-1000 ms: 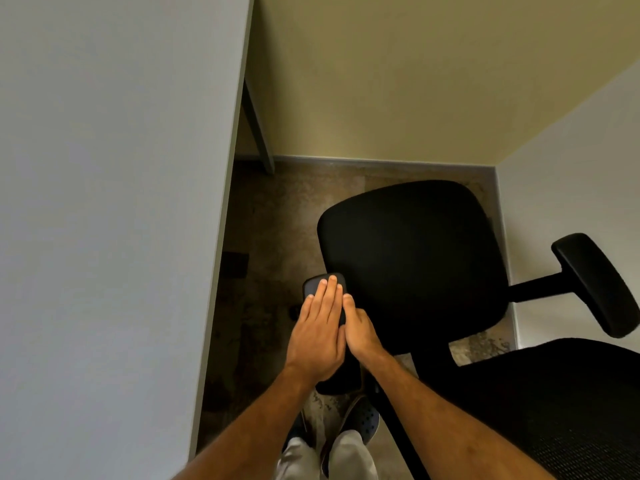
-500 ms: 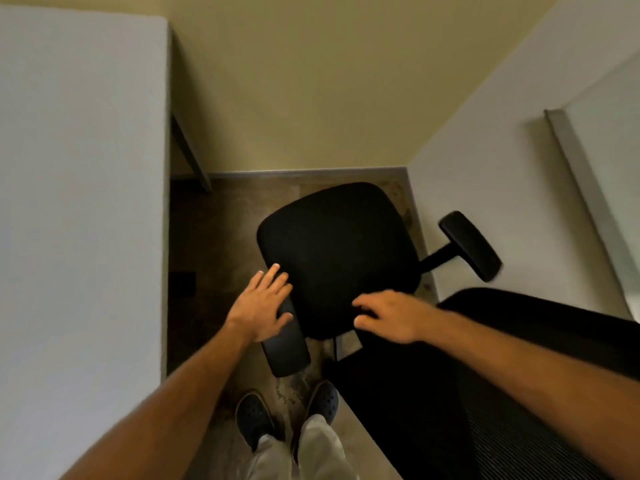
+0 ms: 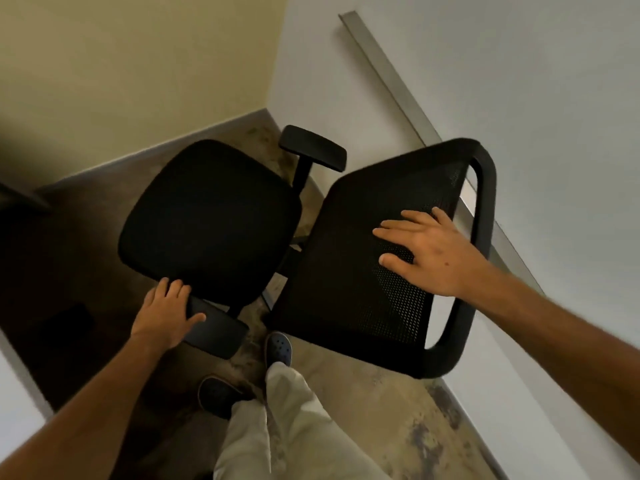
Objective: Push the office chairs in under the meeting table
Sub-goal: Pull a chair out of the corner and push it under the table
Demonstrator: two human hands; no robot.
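Our left hand (image 3: 166,315) grips the near armrest (image 3: 214,329) of the black office chair (image 3: 211,220), fingers curled over its end. The chair stands on the mottled floor (image 3: 398,410) in a corner, its seat facing up. Our right hand (image 3: 429,251) lies flat, fingers spread and relaxed, on the mesh backrest (image 3: 363,299). A white counter (image 3: 14,386) edge shows lower left.
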